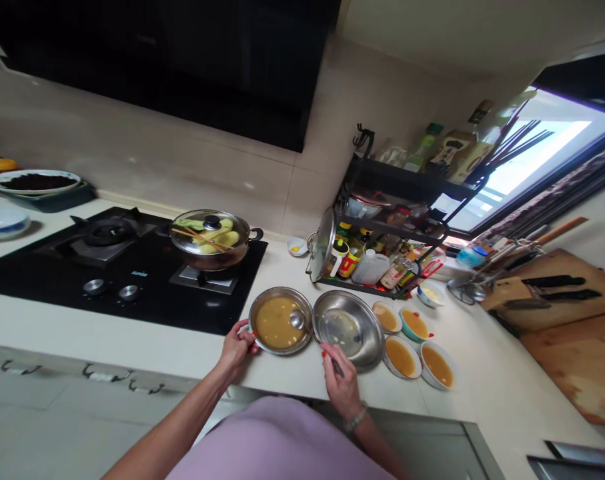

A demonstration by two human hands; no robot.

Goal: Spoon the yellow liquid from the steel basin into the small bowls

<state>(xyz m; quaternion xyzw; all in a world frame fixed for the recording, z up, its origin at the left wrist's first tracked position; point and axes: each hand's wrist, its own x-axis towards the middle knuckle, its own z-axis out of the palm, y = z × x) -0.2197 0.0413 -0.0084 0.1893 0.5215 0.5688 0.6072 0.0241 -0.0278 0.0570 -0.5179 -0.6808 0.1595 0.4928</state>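
My left hand (237, 347) grips the near rim of a steel bowl (259, 311) that holds yellow-brown soup. My right hand (341, 381) is closed on the handle of a metal ladle (298, 319), whose scoop rests in that soup at the bowl's right side. Right beside it stands a second steel bowl (343, 328), nearly empty, with the ladle handle crossing its near edge. Several small bowls (401, 357) filled with the same soup stand to the right on the white counter (192, 347).
A lidded pot (213, 239) with corn and chopsticks sits on the black gas hob (57, 280). A black condiment rack (382, 220) with bottles stands behind the bowls. Wooden boards with knives (557, 287) lie at the right. Plates (32, 181) rest at far left.
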